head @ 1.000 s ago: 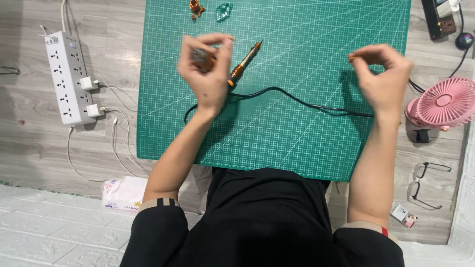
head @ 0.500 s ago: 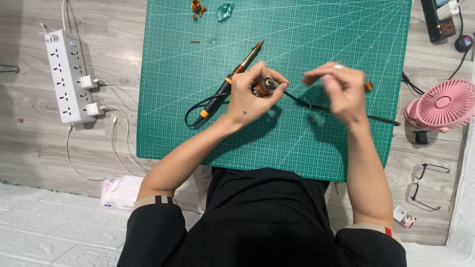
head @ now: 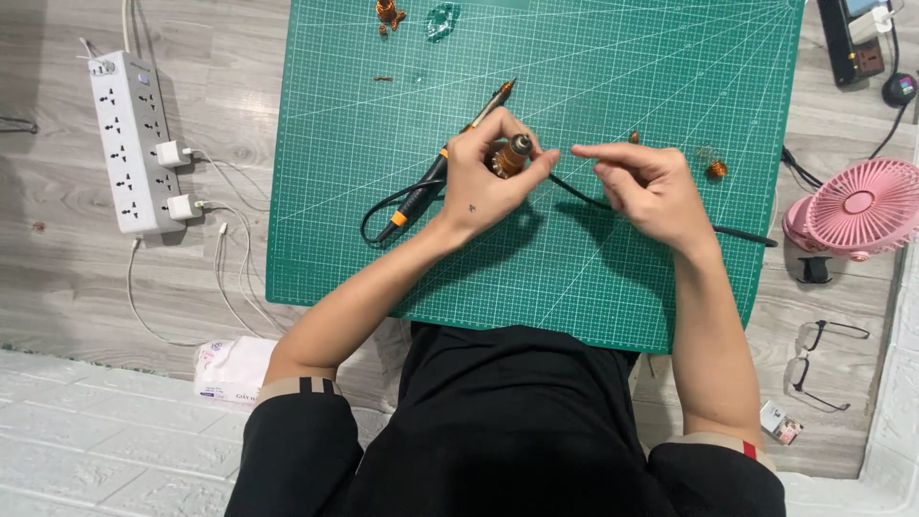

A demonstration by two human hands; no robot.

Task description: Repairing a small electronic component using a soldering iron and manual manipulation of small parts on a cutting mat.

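soldering iron (head: 450, 163) under left hand (head: 483, 182) | fan (head: 857, 209) right | power strip (head: 134, 144) left

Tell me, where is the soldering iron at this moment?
In the head view the soldering iron lies slanted on the green cutting mat, left of centre, partly hidden under the left hand.

Over the green cutting mat (head: 593, 278), the left hand (head: 483, 182) gripped a small copper-wound motor rotor (head: 509, 156), and the right hand (head: 646, 187) pinched its fingertips just beside it. A soldering iron (head: 450, 163) lay under the left hand, its black cord (head: 661, 215) trailing across the mat. A white power strip (head: 129, 139) lay left of the mat and a pink fan (head: 857, 211) right of it.
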